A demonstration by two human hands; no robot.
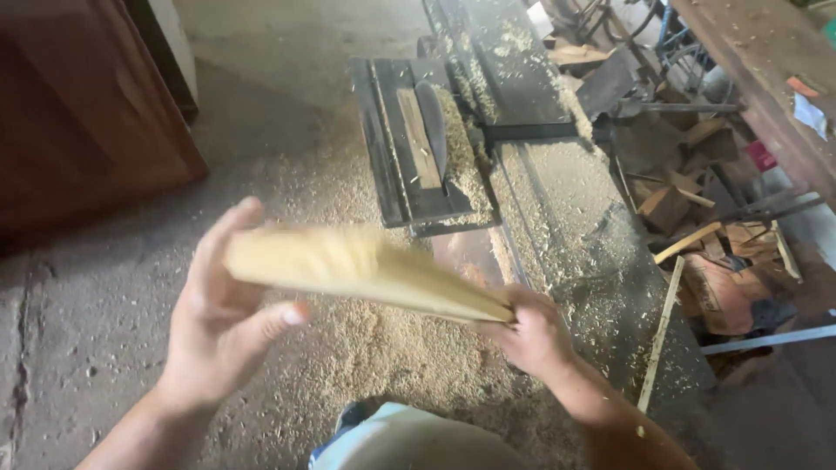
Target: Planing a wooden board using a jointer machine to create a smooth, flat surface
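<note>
While both hands grip its ends, fingers clamped, the pale wood board [366, 270] lies crosswise before the saw table [418, 148], right end lower.

The board [366, 270] is pale bare wood, matt and unfinished. The saw surface [557, 183] is dark dull metal dusted with coarse sawdust, its blade [433, 130] grey steel. The floor [96, 296] is rough matt concrete; the offcuts [688, 209] are raw wood.

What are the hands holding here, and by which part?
A pale, flat wooden board, motion-blurred: the left hand grips its left end, the right hand its right end.
</note>
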